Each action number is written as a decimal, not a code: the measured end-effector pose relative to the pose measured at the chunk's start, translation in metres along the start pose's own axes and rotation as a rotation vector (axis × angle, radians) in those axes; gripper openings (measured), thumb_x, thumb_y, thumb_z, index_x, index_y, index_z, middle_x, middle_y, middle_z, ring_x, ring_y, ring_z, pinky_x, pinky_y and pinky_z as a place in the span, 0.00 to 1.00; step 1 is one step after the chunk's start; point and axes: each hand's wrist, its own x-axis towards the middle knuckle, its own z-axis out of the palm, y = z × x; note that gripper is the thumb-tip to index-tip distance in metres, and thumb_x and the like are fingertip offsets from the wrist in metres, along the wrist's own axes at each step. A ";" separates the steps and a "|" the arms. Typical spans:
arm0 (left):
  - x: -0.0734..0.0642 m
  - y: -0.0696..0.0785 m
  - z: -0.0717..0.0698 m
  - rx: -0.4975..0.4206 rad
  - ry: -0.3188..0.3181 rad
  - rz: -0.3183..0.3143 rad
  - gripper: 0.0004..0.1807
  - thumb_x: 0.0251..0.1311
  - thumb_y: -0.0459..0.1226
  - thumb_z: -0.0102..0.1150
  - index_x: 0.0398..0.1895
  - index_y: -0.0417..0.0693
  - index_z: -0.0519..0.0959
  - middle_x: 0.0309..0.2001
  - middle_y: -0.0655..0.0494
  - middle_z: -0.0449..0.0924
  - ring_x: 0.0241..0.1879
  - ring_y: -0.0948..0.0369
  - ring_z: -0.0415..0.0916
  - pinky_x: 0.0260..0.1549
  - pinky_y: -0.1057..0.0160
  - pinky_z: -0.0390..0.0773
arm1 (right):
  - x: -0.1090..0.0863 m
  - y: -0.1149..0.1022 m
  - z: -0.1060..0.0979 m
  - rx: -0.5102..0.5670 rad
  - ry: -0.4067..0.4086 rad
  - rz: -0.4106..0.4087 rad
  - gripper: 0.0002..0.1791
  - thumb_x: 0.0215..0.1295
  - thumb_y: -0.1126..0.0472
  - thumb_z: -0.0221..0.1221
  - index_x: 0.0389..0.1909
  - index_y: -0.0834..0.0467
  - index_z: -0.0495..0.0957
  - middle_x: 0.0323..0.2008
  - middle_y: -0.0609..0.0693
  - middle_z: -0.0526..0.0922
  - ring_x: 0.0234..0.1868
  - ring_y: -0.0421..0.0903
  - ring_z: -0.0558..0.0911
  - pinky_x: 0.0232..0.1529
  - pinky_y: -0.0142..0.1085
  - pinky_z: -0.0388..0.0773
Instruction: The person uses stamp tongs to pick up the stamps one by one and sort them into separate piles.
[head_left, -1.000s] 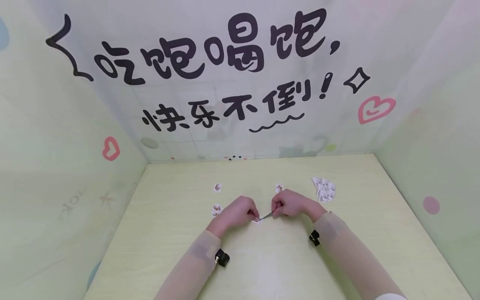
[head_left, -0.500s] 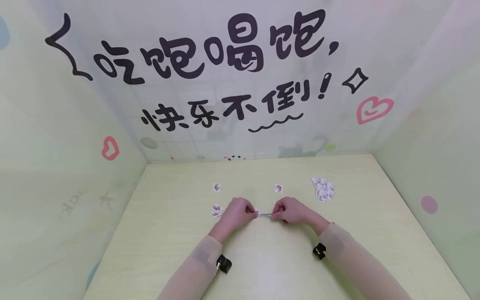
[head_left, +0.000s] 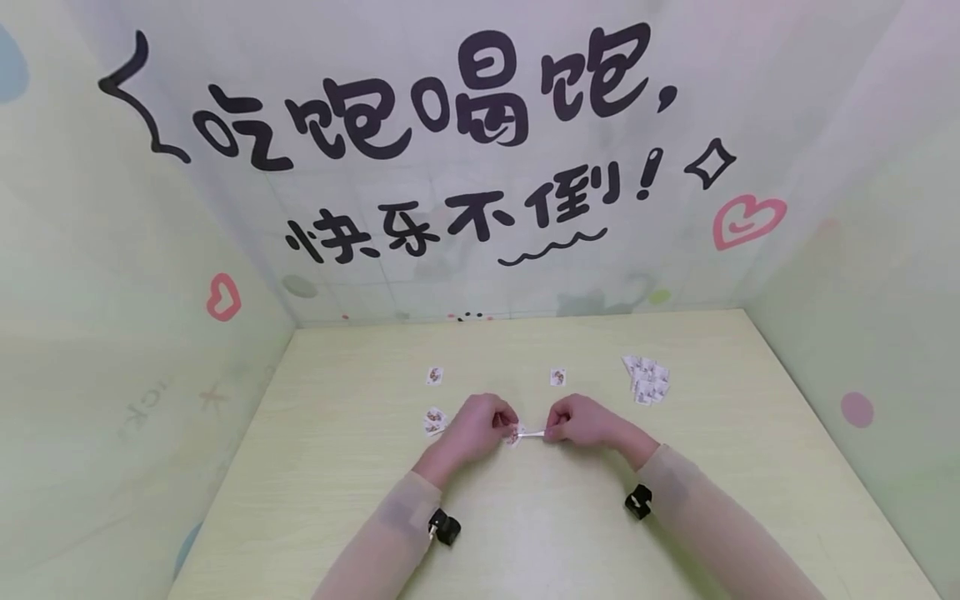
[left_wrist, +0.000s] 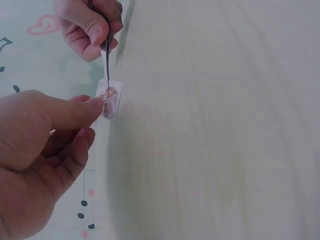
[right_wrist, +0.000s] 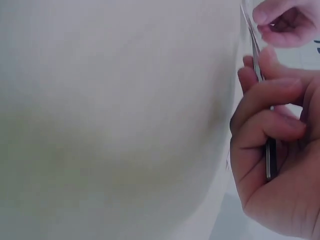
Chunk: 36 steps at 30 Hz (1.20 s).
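Observation:
My left hand point(head_left: 474, 429) pinches a small white card point(left_wrist: 111, 102) with a reddish-brown picture between thumb and fingers, in the middle of the table. The thumb hides part of the card. Across from it my right hand point(head_left: 585, 419) grips slim metal tweezers point(left_wrist: 106, 60) whose tips reach onto the card's picture. The right wrist view shows the right fingers point(right_wrist: 267, 100) curled round the tweezers. Beside the left wrist lie overlapping picture cards point(head_left: 433, 421), partly covered by that hand. Single picture cards lie at the back left point(head_left: 435, 376) and behind the right hand point(head_left: 558, 377).
A fanned-out cluster of small pale cards point(head_left: 647, 379) lies at the back right of the light wooden table point(head_left: 517, 533). Printed cloth walls point(head_left: 480, 283) with black lettering and hearts stand behind and at both sides. Each sleeve has a black wrist camera point(head_left: 446, 527).
The right hand has moved slightly down and toward the body, uncovering the card behind it. The tweezers have turned from slanted to nearly level; their tips are still at the card.

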 end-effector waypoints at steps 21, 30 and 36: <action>0.003 -0.001 0.007 -0.023 0.050 -0.136 0.07 0.55 0.36 0.82 0.29 0.49 0.89 0.26 0.65 0.83 0.27 0.66 0.77 0.32 0.65 0.80 | -0.010 -0.007 0.010 0.032 0.067 0.099 0.08 0.68 0.59 0.71 0.30 0.55 0.84 0.26 0.47 0.80 0.29 0.44 0.74 0.34 0.36 0.71; 0.002 -0.001 0.010 -0.053 0.059 -0.152 0.06 0.56 0.35 0.80 0.30 0.47 0.89 0.26 0.63 0.83 0.27 0.65 0.78 0.31 0.64 0.81 | -0.011 -0.007 0.012 0.034 0.092 0.133 0.09 0.68 0.59 0.71 0.29 0.55 0.83 0.26 0.47 0.79 0.29 0.44 0.74 0.34 0.36 0.71; -0.001 -0.002 0.009 -0.072 0.043 -0.149 0.07 0.56 0.35 0.80 0.34 0.45 0.89 0.29 0.62 0.83 0.30 0.65 0.78 0.35 0.64 0.82 | -0.013 -0.007 0.014 0.046 0.105 0.147 0.09 0.68 0.60 0.71 0.29 0.56 0.83 0.27 0.48 0.79 0.29 0.45 0.74 0.35 0.38 0.71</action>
